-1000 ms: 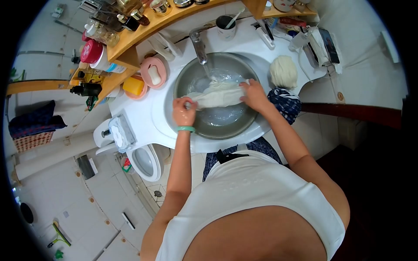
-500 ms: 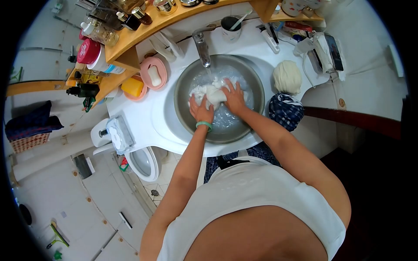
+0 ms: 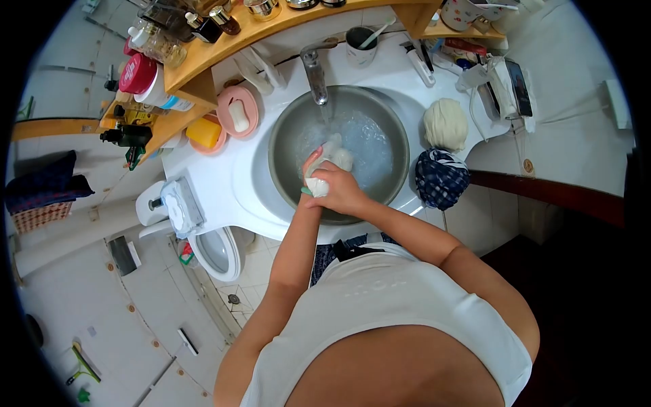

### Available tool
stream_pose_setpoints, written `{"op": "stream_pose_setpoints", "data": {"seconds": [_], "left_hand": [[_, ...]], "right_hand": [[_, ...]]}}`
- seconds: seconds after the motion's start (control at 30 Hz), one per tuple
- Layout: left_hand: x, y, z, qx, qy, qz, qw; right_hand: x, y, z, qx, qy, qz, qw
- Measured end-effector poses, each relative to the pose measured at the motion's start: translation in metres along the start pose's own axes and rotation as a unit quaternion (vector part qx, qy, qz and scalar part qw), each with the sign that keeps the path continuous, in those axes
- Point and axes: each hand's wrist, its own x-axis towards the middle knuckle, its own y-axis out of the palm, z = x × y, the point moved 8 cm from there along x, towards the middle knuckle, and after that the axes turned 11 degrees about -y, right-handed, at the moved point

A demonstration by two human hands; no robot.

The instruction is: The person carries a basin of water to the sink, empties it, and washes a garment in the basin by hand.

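A wet white cloth [image 3: 338, 157] is bunched between my hands over the near left part of a grey basin [image 3: 400, 180] that holds water. My right hand [image 3: 341, 190] is wrapped round the cloth's near end. My left hand [image 3: 312, 163], with a green bangle at the wrist, lies against the cloth from the left; its fingers are partly hidden behind the cloth and my right hand. Water runs from the metal faucet [image 3: 314, 73] into the basin.
Right of the basin lie a cream bundle [image 3: 445, 125] and a dark blue patterned bundle [image 3: 442, 178]. Pink soap dishes [image 3: 251, 102], a yellow sponge [image 3: 204, 132] and a wooden shelf [image 3: 237, 46] with bottles are at the left. A cup [image 3: 361, 49] stands behind the basin.
The cloth was stretched between both hands, then pressed down in the water with spread fingers. Now it is bunched up nearer to me, and my right hand has come across to my left and closed.
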Motion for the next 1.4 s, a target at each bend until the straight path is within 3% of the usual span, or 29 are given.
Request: {"op": "stream_pose_setpoints", "data": {"seconds": [0.1,0.17,0.23,0.33,0.37,0.4,0.43,0.5,0.53,0.6,0.63,0.7,0.73,0.8,0.83,0.97,1.03,1.07,1.1,1.13,1.27,1.33,1.4], "left_hand": [[0.007,-0.002,0.011,0.004,-0.027,0.035,0.999],[0.012,-0.013,0.012,-0.001,-0.008,0.02,1.0],[0.019,-0.028,0.015,0.0,0.015,-0.005,1.0],[0.024,-0.06,0.02,0.031,0.05,-0.108,0.992],[0.022,-0.085,0.021,0.045,0.073,-0.227,0.97],[0.012,-0.069,0.018,0.044,0.073,-0.227,0.97],[-0.011,-0.045,0.005,0.206,0.06,-0.329,0.92],[-0.027,-0.049,-0.026,0.505,0.084,-0.451,0.731],[-0.032,-0.045,-0.03,0.503,0.086,-0.451,0.732],[-0.046,-0.025,-0.037,0.645,0.115,-0.461,0.598],[-0.051,-0.027,-0.035,0.642,0.118,-0.463,0.6],[-0.051,-0.033,-0.028,0.738,0.048,-0.482,0.469],[-0.051,-0.036,-0.025,0.736,0.053,-0.483,0.472],[-0.041,-0.027,-0.015,0.825,0.057,-0.46,0.323],[-0.037,-0.027,-0.013,0.838,0.038,-0.451,0.305],[-0.026,-0.037,-0.012,0.835,0.055,-0.44,0.324],[-0.026,-0.041,-0.015,0.816,0.049,-0.435,0.377],[-0.026,-0.043,-0.018,0.816,0.048,-0.435,0.378],[-0.028,-0.045,-0.023,0.795,0.066,-0.435,0.417],[-0.031,-0.041,-0.026,0.773,0.084,-0.434,0.455],[-0.054,-0.018,-0.023,0.75,0.055,-0.479,0.453],[-0.049,-0.024,-0.022,0.778,0.088,-0.475,0.403],[-0.046,-0.03,-0.019,0.791,0.112,-0.463,0.383]], "right_hand": [[0.006,-0.002,0.003,-0.079,0.023,0.001,0.997],[0.011,-0.015,0.001,-0.179,-0.013,-0.067,0.981],[0.014,-0.021,-0.01,-0.18,-0.023,-0.086,0.98],[0.011,-0.033,-0.03,-0.195,0.004,-0.085,0.977],[0.009,-0.035,-0.042,-0.209,0.038,-0.066,0.975],[0.007,-0.039,-0.05,-0.209,0.038,-0.065,0.975],[0.006,-0.041,-0.06,-0.237,0.033,-0.049,0.97],[-0.004,-0.044,-0.09,-0.256,0.061,0.008,0.965],[-0.012,-0.048,-0.103,-0.258,0.058,0.01,0.964],[-0.02,-0.045,-0.111,-0.208,0.047,0.048,0.976],[-0.018,-0.045,-0.107,-0.21,0.043,0.052,0.975],[-0.016,-0.049,-0.104,-0.296,0.109,0.122,0.941],[-0.006,-0.051,-0.101,-0.301,0.105,0.123,0.94],[0.027,-0.07,-0.071,-0.314,-0.021,-0.014,0.949],[0.046,-0.08,-0.051,-0.336,-0.061,-0.045,0.939],[0.117,-0.115,0.025,-0.385,-0.14,-0.146,0.901],[0.139,-0.121,0.029,-0.409,-0.146,-0.152,0.888],[0.147,-0.122,0.027,-0.465,-0.161,-0.16,0.856],[0.153,-0.123,0.023,-0.52,-0.174,-0.168,0.819],[0.157,-0.125,0.01,-0.521,-0.172,-0.166,0.819],[0.152,-0.119,-0.032,-0.553,-0.139,-0.094,0.816],[0.145,-0.124,-0.029,-0.552,-0.113,-0.081,0.822],[0.116,-0.131,-0.002,-0.42,-0.142,-0.152,0.883]]}}
